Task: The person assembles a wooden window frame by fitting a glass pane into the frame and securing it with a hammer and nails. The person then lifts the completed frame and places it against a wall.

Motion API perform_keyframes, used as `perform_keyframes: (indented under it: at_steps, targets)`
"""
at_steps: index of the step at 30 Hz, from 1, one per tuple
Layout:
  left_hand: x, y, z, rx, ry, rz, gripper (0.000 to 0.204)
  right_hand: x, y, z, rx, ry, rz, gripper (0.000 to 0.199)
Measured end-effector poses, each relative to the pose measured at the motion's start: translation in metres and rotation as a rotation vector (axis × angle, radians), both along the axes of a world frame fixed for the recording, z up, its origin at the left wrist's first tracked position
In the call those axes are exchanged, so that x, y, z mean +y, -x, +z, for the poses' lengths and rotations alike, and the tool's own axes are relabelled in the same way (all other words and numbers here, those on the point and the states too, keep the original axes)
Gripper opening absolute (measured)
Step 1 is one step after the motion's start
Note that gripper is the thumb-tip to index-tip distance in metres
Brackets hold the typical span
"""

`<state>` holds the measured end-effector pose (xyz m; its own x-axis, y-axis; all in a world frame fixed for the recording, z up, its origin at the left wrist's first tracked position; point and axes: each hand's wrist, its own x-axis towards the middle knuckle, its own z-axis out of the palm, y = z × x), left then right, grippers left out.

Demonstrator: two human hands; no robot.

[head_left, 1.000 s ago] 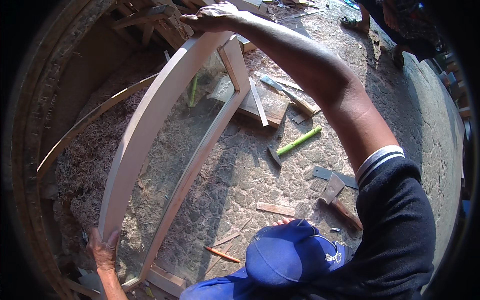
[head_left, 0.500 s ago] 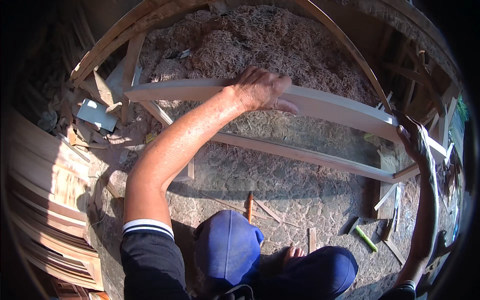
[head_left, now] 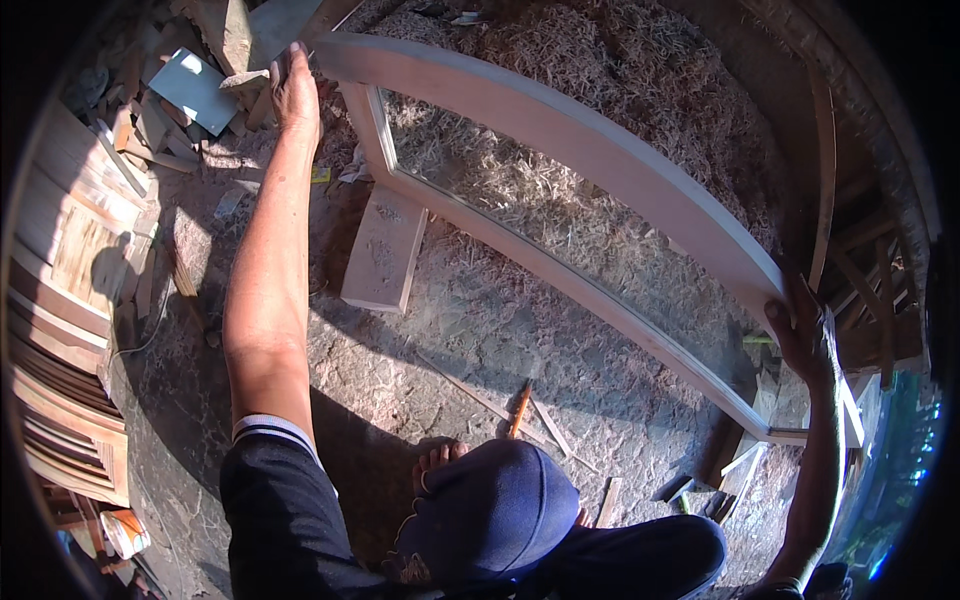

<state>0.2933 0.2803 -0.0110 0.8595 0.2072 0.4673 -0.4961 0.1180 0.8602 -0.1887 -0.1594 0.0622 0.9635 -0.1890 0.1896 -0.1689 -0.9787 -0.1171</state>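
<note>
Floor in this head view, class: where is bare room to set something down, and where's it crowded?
Bare: the floor between stacked panels and left forearm; also shaded floor between wooden frame's lower rail and orange pencil. Crowded: upper left, heaped with offcuts.

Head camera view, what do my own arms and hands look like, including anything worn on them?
The left hand and right hand are ungloved, and the left forearm and right forearm are uncovered. The left sleeve is dark and short, with pale trim around its cuff. Too little of the right sleeve shows to describe.
</note>
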Motion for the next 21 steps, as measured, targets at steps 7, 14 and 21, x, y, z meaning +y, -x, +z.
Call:
perform_keyframes:
  at_steps: [7, 14, 21]
  targets:
    - [-0.011, -0.052, -0.060, 0.196, 0.036, -0.330, 0.077, 0.038, -0.071, -0.006, -0.018, 0.034, 0.121, 0.066]
    - [-0.016, -0.062, -0.056, 0.066, -0.241, -0.178, 0.079, 0.010, -0.081, 0.001, 0.016, 0.010, 0.086, 0.064]
    - [-0.013, -0.074, -0.059, 0.033, -0.408, -0.104, 0.081, 0.010, -0.086, 0.003, -0.024, 0.041, 0.153, 0.058]
